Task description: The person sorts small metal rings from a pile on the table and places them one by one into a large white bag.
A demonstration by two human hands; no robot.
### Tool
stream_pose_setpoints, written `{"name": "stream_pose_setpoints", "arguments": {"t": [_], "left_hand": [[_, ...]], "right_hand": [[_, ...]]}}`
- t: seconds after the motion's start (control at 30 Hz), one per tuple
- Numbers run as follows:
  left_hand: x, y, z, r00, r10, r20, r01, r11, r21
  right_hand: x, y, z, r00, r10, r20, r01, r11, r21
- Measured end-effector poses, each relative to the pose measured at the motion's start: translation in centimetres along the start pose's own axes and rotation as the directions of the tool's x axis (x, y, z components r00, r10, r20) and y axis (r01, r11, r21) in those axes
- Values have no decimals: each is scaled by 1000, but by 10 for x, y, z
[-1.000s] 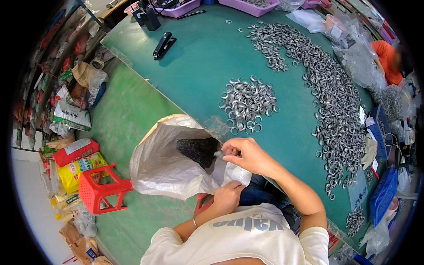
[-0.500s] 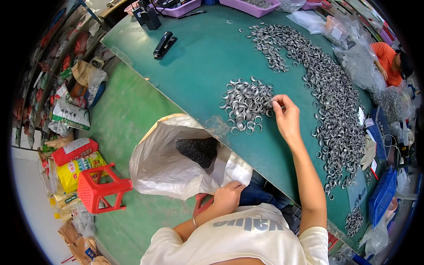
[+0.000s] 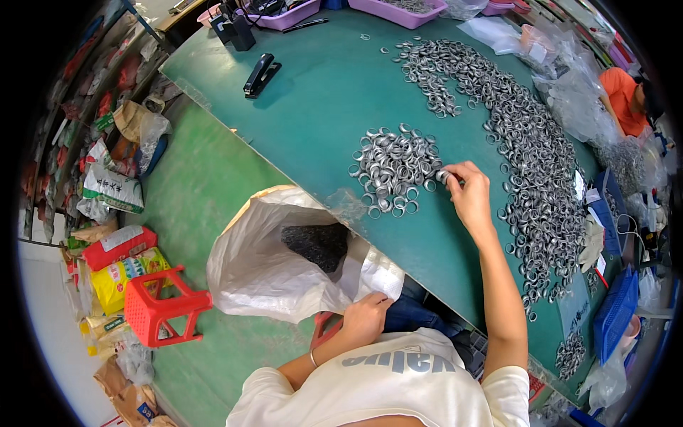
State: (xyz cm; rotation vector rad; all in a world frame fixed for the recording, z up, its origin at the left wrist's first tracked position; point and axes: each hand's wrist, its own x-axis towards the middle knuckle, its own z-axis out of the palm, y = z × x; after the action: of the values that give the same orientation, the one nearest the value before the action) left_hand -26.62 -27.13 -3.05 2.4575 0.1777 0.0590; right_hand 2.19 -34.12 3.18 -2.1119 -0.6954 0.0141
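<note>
My left hand is closed on the near rim of a large white sack, whose mouth gapes beside the table edge. Dark grainy material shows inside it. Over the green table, my right hand pinches a grey metal ring between thumb and fingertips; whether more than one is held I cannot tell. That hand is at the right side of a small heap of similar rings. A much larger band of rings curves along the table to the right.
On the far part of the table lie a black stapler and purple trays. A red stool and filled bags stand at left. A blue basket is at right; a person in orange sits beyond.
My right hand has shifted slightly right and nearer, drawing the ring a little off the small heap's edge. My left hand keeps its grip on the sack. The view has moved slightly.
</note>
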Motion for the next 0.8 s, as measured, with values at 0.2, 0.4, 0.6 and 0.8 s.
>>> {"name": "stream_pose_setpoints", "arguments": {"t": [0.2,0.4,0.6,0.8], "left_hand": [[0,1,-2,1000,-19,24,20,1000,-24],[-1,-2,0,1000,-3,-17,3,1000,-14],[-2,0,-2,999,-29,30,30,999,-23],[0,2,-5,1000,-23,21,24,998,-64]], "right_hand": [[-37,-40,11,808,31,589,-395,770,501],[-49,-62,33,750,22,661,-442,760,477],[-4,-12,8,994,-98,49,102,990,-101],[6,12,14,976,-204,76,216,956,-200]]}}
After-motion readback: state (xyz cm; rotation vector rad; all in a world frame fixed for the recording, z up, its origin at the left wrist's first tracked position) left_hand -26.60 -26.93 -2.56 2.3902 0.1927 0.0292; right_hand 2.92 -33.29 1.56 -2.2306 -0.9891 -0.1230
